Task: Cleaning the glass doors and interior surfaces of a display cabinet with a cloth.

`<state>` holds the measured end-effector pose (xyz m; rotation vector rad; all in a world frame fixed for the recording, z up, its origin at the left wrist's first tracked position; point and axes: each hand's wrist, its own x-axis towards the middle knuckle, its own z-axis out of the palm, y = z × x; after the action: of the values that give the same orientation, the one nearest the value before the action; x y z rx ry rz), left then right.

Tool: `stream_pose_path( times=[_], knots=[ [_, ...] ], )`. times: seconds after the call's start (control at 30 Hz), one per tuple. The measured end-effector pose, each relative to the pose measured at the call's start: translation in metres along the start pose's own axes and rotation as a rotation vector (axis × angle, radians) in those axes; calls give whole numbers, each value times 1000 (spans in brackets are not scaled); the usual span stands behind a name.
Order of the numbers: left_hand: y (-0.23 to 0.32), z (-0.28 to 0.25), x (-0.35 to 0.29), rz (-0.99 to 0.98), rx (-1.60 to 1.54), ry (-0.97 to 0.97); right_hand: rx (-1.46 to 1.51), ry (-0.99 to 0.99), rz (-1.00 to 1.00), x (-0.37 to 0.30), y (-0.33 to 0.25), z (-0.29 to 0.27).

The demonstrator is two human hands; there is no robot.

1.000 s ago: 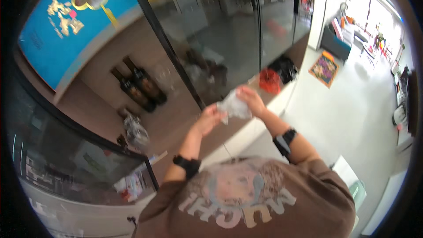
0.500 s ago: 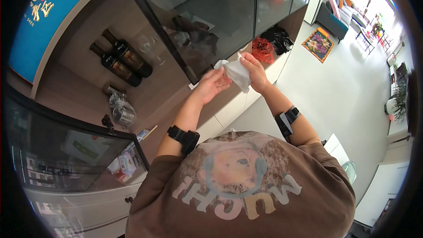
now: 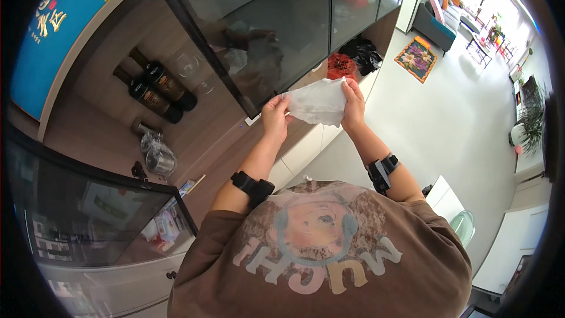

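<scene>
A thin white wipe is stretched out flat between my two hands, over the front edge of the cabinet shelf. My left hand pinches its left end between thumb and fingers. At the opposite end, my right hand grips the upper right edge, thumb on top. The wipe looks slightly crinkled, with an uneven lower edge. Just beyond it are the lower edge of a dark glass door and a red plastic bag.
Two dark bottles lie on the wooden shelf at the left, beside clear stemmed glasses and a plastic-wrapped cup. Another glass door juts out at lower left. A black bag sits by the red one.
The bunched wipe has been spread wide between my hands. My left hand, loose-fingered and blurred before, now pinches its end. The view has shifted slightly.
</scene>
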<state>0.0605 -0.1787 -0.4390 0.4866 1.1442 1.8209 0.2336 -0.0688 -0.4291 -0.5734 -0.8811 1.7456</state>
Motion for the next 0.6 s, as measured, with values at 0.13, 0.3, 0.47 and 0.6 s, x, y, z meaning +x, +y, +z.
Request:
stream_pose_path(
  times=[0.13, 0.3, 0.47, 0.6],
  knots=[
    [-9, 9, 2, 23, -100, 113, -4, -4, 16, -5, 5, -18],
    [7, 26, 8, 385, 612, -41, -563, 44, 514, -22, 21, -45],
    [23, 54, -17, 686, 1539, -695, -64, -253, 626, -32, 43, -42],
    [32, 72, -31, 730, 1465, -930, 555, -376, 695, -20, 58, -42]
  ],
)
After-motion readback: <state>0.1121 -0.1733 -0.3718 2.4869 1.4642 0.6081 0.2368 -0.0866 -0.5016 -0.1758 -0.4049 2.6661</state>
